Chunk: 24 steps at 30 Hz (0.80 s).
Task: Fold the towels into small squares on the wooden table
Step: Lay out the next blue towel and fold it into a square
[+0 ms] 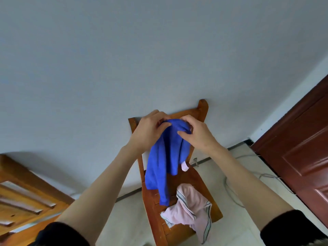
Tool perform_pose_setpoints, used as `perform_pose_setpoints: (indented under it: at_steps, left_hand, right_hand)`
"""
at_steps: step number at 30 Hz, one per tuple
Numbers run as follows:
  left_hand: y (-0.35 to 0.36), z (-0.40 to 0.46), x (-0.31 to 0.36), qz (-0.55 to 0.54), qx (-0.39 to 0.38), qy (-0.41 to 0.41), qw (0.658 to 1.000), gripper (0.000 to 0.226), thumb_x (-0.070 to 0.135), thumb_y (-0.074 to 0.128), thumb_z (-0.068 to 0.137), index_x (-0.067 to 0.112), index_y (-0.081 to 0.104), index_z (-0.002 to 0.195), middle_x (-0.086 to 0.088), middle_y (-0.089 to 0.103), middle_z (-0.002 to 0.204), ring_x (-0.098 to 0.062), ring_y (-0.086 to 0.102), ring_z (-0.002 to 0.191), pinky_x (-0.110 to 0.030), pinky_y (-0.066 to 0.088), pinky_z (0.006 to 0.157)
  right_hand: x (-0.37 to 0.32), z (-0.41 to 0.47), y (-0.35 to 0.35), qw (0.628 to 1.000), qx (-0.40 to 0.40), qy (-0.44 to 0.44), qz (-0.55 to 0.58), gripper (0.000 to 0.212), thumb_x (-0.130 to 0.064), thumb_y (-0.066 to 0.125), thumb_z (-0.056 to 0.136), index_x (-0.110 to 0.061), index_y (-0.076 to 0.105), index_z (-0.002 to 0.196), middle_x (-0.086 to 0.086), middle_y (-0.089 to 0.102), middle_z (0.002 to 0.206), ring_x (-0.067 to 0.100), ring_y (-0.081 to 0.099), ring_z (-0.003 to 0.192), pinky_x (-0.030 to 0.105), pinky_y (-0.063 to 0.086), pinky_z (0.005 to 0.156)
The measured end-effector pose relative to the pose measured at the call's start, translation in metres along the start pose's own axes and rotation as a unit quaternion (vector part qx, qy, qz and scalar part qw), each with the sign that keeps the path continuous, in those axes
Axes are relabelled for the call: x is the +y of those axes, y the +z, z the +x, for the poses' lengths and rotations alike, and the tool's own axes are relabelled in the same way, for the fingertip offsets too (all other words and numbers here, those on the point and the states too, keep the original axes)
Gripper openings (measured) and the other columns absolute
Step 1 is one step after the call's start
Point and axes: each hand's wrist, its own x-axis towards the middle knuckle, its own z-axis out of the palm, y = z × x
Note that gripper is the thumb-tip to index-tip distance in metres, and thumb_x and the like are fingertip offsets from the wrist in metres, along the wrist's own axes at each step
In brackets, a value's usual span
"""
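Observation:
A blue towel (pixel 163 166) hangs bunched in the air in front of a wooden chair (pixel 195 178). My left hand (pixel 149 130) grips its top edge from the left. Close beside it, my right hand (pixel 197 132) pinches the same top edge from the right. The towel's lower end dangles down to the chair seat. A pink towel (pixel 190 208) with striped borders lies crumpled on the seat's front right part, one corner drooping over the edge. A small pink patch (pixel 185 166) shows behind the blue towel; what it belongs to is unclear.
The chair stands against a pale wall. Part of a wooden table (pixel 23 196) shows at the lower left. A dark red door (pixel 305 144) is on the right. Grey cables (pixel 248 181) lie on the light floor beside the chair.

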Motion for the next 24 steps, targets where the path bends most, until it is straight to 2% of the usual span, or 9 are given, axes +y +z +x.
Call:
perform_pose_setpoints:
  at_steps: [2,5,10,14,16,18,20,22,24]
  left_hand:
    - [-0.013,0.002,0.004,0.017,0.028,-0.015,0.999,0.008,0.015,0.06,0.089,0.013,0.065,0.094,0.006,0.053,0.083,-0.004,0.049,0.068,-0.012,0.039,0.068]
    - [-0.032,0.001,0.003,0.027,0.056,-0.073,0.995,0.006,0.021,0.061,0.088,0.015,0.061,0.087,0.006,0.052,0.081,-0.006,0.048,0.067,-0.016,0.037,0.064]
    - [-0.049,-0.025,-0.007,0.02,0.01,-0.16,0.987,0.009,0.02,0.056,0.091,0.018,0.054,0.083,0.009,0.055,0.071,-0.012,0.05,0.068,-0.011,0.038,0.058]
    - [-0.059,-0.055,-0.004,-0.016,0.004,-0.198,0.98,0.015,0.017,0.057,0.09,0.028,0.057,0.08,0.014,0.06,0.078,-0.004,0.057,0.076,-0.007,0.042,0.068]
    - [-0.062,-0.066,-0.002,-0.045,0.018,-0.221,0.974,0.003,0.018,0.059,0.089,0.019,0.06,0.086,0.007,0.065,0.087,-0.011,0.061,0.087,-0.02,0.047,0.082]
    - [-0.066,-0.08,0.001,-0.074,0.018,-0.232,0.97,0.005,0.018,0.06,0.088,0.021,0.058,0.084,0.008,0.065,0.089,-0.01,0.062,0.092,-0.027,0.048,0.088]
    - [-0.065,-0.096,0.007,-0.082,0.007,-0.247,0.966,0.014,0.017,0.06,0.088,0.024,0.053,0.079,0.01,0.063,0.083,-0.004,0.062,0.083,-0.026,0.048,0.083]
    - [-0.06,-0.115,0.012,-0.057,0.019,-0.274,0.96,0.023,0.015,0.059,0.089,0.022,0.045,0.073,0.011,0.054,0.072,0.003,0.053,0.064,-0.016,0.042,0.069]
    - [-0.057,-0.136,0.018,-0.007,0.065,-0.304,0.951,0.023,0.017,0.055,0.091,0.023,0.042,0.074,0.009,0.05,0.072,-0.001,0.048,0.061,-0.014,0.038,0.058]
  right_hand:
    - [-0.017,0.002,-0.005,0.999,-0.014,-0.021,0.023,0.018,-0.016,0.066,0.085,-0.019,0.062,0.103,-0.017,0.059,0.086,-0.002,0.055,0.077,0.012,0.041,0.074]
    - [-0.038,0.007,-0.007,0.999,-0.008,-0.035,0.019,0.007,-0.023,0.061,0.089,-0.017,0.063,0.087,-0.011,0.061,0.075,0.007,0.056,0.072,0.018,0.043,0.068]
    - [-0.077,0.016,-0.002,0.994,-0.009,-0.102,-0.027,0.009,-0.02,0.058,0.091,-0.016,0.062,0.083,-0.011,0.058,0.073,0.011,0.055,0.071,0.015,0.041,0.066]
    - [-0.1,0.023,-0.001,0.992,0.004,-0.125,0.008,0.012,-0.018,0.055,0.092,-0.011,0.066,0.094,-0.008,0.062,0.084,0.011,0.057,0.078,0.018,0.044,0.072]
    - [-0.109,0.026,-0.002,0.99,0.011,-0.134,0.038,0.013,-0.018,0.056,0.092,-0.011,0.066,0.097,-0.008,0.063,0.088,0.01,0.058,0.082,0.017,0.045,0.074]
    - [-0.119,0.026,-0.003,0.987,0.0,-0.153,0.053,0.012,-0.018,0.057,0.092,-0.012,0.066,0.097,-0.01,0.062,0.086,0.008,0.057,0.082,0.012,0.044,0.072]
    - [-0.127,0.023,-0.002,0.982,-0.011,-0.165,0.091,0.01,-0.017,0.057,0.091,-0.014,0.066,0.093,-0.013,0.062,0.082,0.004,0.056,0.079,0.011,0.043,0.069]
    - [-0.133,0.017,-0.001,0.976,-0.023,-0.165,0.14,0.009,-0.016,0.058,0.091,-0.017,0.066,0.089,-0.015,0.062,0.08,0.003,0.056,0.076,0.012,0.044,0.068]
    - [-0.137,0.01,0.003,0.974,-0.044,-0.179,0.134,0.008,-0.018,0.059,0.09,-0.019,0.066,0.087,-0.012,0.063,0.082,0.004,0.056,0.076,0.012,0.043,0.067]
